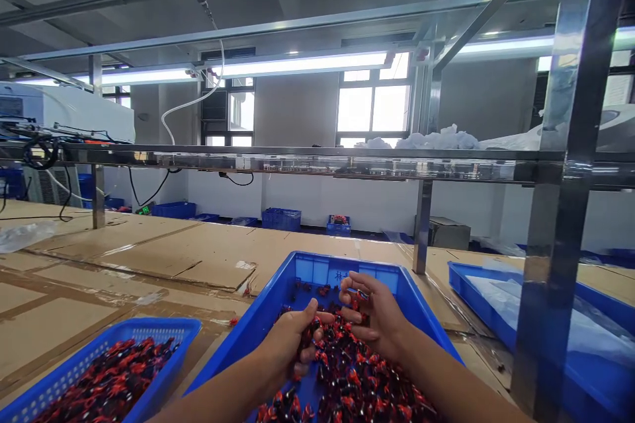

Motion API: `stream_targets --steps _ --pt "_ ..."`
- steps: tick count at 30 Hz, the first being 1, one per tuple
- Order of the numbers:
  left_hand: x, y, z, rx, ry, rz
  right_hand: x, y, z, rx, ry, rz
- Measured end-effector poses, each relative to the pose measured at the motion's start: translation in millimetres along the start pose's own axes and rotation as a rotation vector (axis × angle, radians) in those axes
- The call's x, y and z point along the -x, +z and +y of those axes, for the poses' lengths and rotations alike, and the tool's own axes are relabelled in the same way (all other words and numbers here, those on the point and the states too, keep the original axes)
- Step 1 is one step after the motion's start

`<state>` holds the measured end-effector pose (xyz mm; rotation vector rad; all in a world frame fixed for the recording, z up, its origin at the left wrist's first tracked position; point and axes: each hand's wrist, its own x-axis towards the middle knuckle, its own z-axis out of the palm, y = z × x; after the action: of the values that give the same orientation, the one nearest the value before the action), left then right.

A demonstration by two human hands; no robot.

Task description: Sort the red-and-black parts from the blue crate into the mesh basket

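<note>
My left hand and my right hand are cupped close together above a blue plastic tray. The left hand's curled fingers hold a clump of small red-and-black parts. My right hand holds a few of the same parts in its curved fingers. A loose heap of these parts lies on the tray's floor beneath both hands. A blue mesh basket at the lower left holds a dense pile of similar parts.
Brown cardboard sheets cover the workbench. A steel upright rises at the right, beside a blue tray lined with clear plastic. A steel shelf rail spans overhead. Blue crates stand along the far wall.
</note>
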<state>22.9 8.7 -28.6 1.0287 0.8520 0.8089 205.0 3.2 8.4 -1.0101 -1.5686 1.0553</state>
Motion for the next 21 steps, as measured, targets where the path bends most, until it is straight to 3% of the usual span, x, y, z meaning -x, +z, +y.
stream_targets --steps 5,11,17,21 --pt "2 -1.5 3 -0.040 -0.003 0.020 8 15 -4 0.082 -0.055 0.001" --pt "6 1.2 8 0.043 0.047 0.081 21 32 -8 0.651 -0.395 0.057" --pt "8 3.5 8 -0.031 0.102 0.044 25 38 0 0.707 -0.517 0.088" --pt "8 0.7 11 0.036 0.008 0.080 26 37 1 0.817 -0.565 0.079"
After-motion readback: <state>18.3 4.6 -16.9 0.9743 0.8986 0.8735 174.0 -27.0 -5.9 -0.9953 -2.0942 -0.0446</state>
